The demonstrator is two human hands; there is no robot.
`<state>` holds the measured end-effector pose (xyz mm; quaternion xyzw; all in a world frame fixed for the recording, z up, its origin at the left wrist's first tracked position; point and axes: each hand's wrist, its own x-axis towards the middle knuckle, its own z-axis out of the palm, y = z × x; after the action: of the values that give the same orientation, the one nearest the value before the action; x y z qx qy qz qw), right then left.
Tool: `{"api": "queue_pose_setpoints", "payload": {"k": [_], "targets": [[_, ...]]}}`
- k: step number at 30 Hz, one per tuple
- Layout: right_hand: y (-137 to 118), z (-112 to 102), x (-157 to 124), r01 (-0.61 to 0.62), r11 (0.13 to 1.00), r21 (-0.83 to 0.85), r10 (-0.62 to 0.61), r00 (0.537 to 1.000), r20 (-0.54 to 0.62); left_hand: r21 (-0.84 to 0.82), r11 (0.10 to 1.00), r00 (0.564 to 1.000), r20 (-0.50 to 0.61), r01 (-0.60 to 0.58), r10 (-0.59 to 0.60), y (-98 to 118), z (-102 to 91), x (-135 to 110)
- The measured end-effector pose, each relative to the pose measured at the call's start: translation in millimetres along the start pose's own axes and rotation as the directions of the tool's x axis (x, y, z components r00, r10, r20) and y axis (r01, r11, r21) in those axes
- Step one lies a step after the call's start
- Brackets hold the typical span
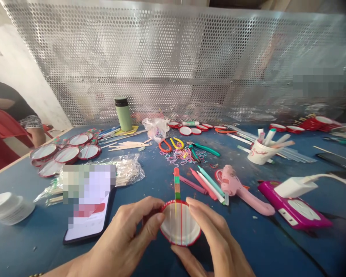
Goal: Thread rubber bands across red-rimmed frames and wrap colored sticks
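Near the front of the table, both hands hold a red-rimmed round lid (175,223) with a pale inside and thin coloured strands stretched across it. A craft stick (177,184) with red, teal and green bands points away from the lid's far edge. My left hand (132,231) pinches the left rim between thumb and fingers. From the right, my right hand (219,234) grips the rim, fingers at the far side and thumb at the near side. Just beyond lie several markers (207,184) and a pink glue gun (236,192).
A phone (89,207) and a white jar (10,207) lie to the left, beside bagged sticks (129,169). More red-rimmed lids (66,154), pliers (204,149), a paper cup (261,152), a purple power strip (296,209) and a green bottle (123,115) surround the work. A perforated metal screen (173,61) stands behind.
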<state>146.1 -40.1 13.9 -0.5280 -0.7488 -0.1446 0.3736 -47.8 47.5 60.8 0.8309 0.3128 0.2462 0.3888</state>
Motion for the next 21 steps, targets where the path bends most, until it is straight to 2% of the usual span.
{"api": "queue_pose_setpoints", "payload": {"k": [4, 7, 9, 12, 16, 19, 21], "targets": [[-2, 2, -3, 0.001, 1.000, 0.012, -0.001, 1.000, -0.018, 0.027, 0.999, 1.000, -0.006, -0.030, 0.030, -3, -0.7, 1], [0, -5, -1, -0.023, 0.994, 0.107, 0.023, 1.000, 0.009, 0.018, 1.000, 1.000, -0.003, 0.000, 0.000, -4, -2.8, 2], [3, -13, 1, -0.102, 0.968, 0.227, 0.091, 0.994, 0.058, -0.024, 0.999, 0.999, 0.015, 0.042, -0.041, -4, -4.7, 3], [5, -21, 5, -0.249, 0.873, 0.420, 0.190, 0.966, 0.178, -0.060, 0.997, 0.999, 0.016, 0.045, -0.044, -4, -6.4, 3], [3, -20, 8, -0.334, 0.767, 0.548, 0.184, 0.932, 0.311, 0.010, 0.997, 0.994, -0.074, -0.075, 0.076, 0, -7.1, 0], [2, -16, 11, -0.345, 0.731, 0.588, 0.141, 0.920, 0.365, 0.050, 0.976, 0.967, -0.134, -0.211, 0.216, 3, -7.9, -2], [1, -15, 13, -0.349, 0.717, 0.603, 0.117, 0.914, 0.389, 0.047, 0.966, 0.956, -0.141, -0.254, 0.258, 3, -8.1, -3]]}}
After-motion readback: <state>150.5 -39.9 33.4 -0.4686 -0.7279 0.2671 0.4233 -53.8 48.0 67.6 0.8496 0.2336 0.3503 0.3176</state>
